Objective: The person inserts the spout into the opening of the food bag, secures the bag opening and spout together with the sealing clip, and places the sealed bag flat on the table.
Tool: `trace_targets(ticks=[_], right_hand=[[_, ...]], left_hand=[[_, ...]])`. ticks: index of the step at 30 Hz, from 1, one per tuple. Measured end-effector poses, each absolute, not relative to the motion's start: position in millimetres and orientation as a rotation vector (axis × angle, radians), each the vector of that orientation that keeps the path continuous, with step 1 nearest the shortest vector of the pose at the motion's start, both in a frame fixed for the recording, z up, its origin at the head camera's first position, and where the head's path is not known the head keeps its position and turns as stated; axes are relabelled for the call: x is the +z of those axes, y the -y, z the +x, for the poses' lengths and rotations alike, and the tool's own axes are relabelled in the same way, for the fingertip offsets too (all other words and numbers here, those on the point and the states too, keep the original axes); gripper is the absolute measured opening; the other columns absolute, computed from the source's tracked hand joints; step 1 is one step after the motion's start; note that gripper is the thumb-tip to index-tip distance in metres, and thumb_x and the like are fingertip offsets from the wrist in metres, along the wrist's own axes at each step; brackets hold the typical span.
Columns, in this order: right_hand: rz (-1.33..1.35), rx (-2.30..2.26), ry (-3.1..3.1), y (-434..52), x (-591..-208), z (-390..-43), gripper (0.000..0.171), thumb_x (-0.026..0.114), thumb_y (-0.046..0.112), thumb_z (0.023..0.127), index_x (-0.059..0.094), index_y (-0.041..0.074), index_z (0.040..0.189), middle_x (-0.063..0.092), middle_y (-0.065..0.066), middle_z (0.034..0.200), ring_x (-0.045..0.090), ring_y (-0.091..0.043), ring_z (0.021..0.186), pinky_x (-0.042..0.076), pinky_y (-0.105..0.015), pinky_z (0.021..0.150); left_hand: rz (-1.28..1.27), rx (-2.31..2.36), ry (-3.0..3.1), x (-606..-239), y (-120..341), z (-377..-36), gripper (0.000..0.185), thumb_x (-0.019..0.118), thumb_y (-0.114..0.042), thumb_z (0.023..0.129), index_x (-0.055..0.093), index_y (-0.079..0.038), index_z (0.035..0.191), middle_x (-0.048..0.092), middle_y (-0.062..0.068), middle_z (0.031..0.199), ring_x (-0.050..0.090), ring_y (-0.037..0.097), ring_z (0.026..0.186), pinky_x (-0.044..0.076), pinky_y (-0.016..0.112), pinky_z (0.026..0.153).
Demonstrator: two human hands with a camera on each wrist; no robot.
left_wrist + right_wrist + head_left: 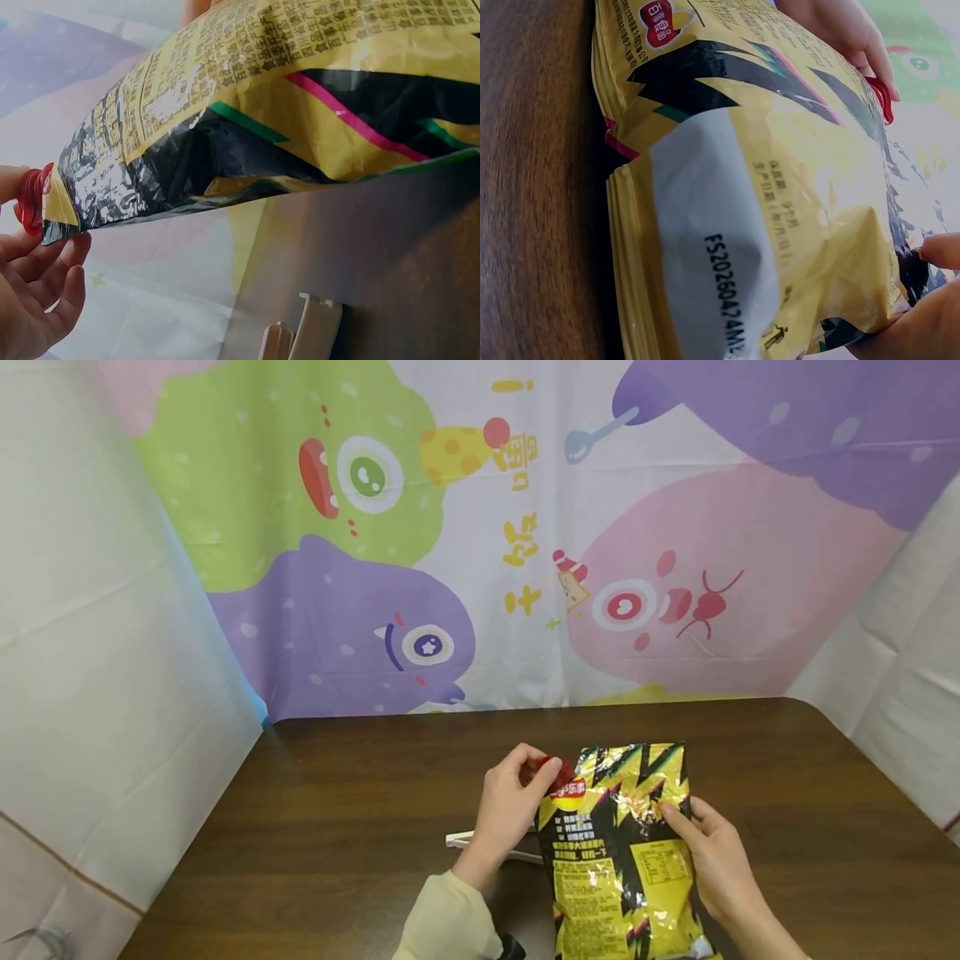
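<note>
head: above, forward-down | left wrist: close, sidelong | right wrist: close, low | shared: snack bag (621,868)

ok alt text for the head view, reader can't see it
A yellow and black snack bag is gripped at its right edge by a person's right hand, while the left hand pinches a red item at the bag's upper left corner. A white object rests on the brown table; behind hangs a cartoon curtain.

Loose pale cream left sleeve (448,922), softly creased, bare left hand (512,802), bare right hand (716,860), bare right forearm (763,931)
</note>
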State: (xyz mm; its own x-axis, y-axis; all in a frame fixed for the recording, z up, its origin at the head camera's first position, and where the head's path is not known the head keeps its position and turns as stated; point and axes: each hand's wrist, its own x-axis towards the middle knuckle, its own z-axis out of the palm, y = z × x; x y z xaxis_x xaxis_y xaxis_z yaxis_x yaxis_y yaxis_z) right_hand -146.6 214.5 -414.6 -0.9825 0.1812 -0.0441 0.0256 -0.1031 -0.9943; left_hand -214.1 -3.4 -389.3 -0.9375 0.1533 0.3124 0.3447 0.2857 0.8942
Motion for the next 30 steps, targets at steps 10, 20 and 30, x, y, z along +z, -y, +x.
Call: trace_targets(ticks=[10, 20, 30], right_hand=[[-0.285, 2.245, 2.037, -214.3, -415.3, -146.5, 0.016, 0.053, 0.025, 0.092, 0.053, 0.011, 0.1, 0.067, 0.005, 0.081, 0.064, -0.013, 0.075, 0.052, -0.027, 0.065], [-0.322, 2.199, 2.093, -215.1, -413.4, -148.3, 0.024, 0.053, 0.029, 0.092, 0.052, 0.008, 0.102, 0.065, 0.009, 0.08, 0.062, -0.007, 0.075, 0.05, -0.024, 0.066], [-0.285, 2.239, 2.024, -215.4, -417.4, -148.3, 0.013, 0.054, 0.026, 0.091, 0.056, 0.014, 0.096, 0.066, 0.008, 0.08, 0.063, -0.009, 0.074, 0.051, -0.025, 0.065]], left_hand=[[-0.459, -1.721, 2.393, -387.7, 0.5, -211.8, 0.027, 0.058, -0.043, 0.086, 0.061, -0.016, 0.089, 0.059, -0.002, 0.075, 0.051, 0.01, 0.067, 0.044, 0.022, 0.061], [-0.462, -1.748, 2.431, -386.3, -1.2, -211.3, 0.028, 0.056, -0.044, 0.087, 0.061, -0.016, 0.087, 0.058, -0.002, 0.075, 0.051, 0.01, 0.069, 0.044, 0.023, 0.062], [-0.463, -1.718, 2.53, -389.8, 2.1, -211.2, 0.031, 0.049, -0.045, 0.09, 0.06, -0.016, 0.087, 0.055, -0.003, 0.068, 0.046, 0.01, 0.059, 0.038, 0.023, 0.055]])
